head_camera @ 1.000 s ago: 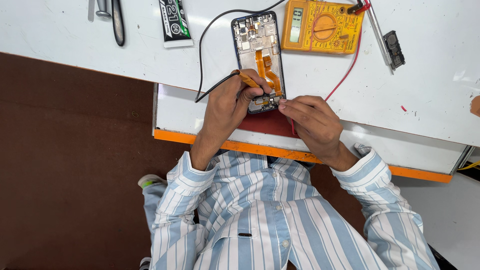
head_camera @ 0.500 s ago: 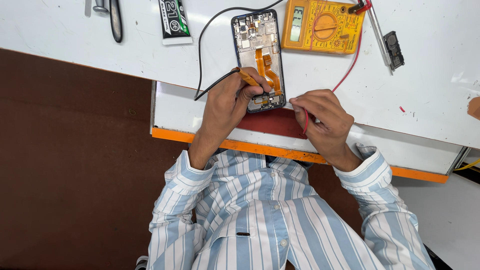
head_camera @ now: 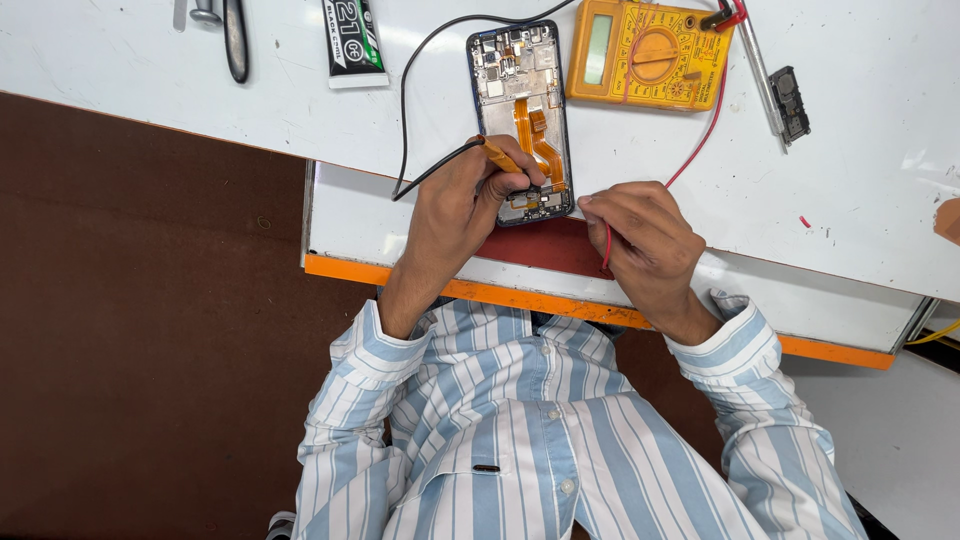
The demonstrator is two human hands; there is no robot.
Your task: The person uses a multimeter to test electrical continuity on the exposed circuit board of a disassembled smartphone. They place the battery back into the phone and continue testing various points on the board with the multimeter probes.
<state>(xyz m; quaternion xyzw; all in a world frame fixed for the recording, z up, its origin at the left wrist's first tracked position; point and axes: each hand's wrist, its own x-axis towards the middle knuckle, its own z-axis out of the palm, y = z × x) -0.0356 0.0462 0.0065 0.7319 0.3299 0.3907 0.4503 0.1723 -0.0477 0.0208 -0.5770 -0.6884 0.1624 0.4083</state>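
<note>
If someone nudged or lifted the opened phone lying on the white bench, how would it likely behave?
The opened phone lies flat, so it would probably slide rather than tip or roll. Its bare circuitry and orange ribbon cable look fragile; the ribbon likely flexes. With its back cover off, it is probably light yet stiff.

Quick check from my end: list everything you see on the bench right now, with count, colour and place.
opened phone: one, dark frame, orange flex inside, centre
multimeter: one, yellow-orange, right of phone
black probe lead: one, loops left of phone
red probe lead: one, runs from meter to right hand
tube: one, black and green, left of phone
metal tools: grey and black, far left
small black part: one, far right
table: white, orange edge
left hand: holds orange-tipped probe on phone's near end
right hand: holds red lead
</note>
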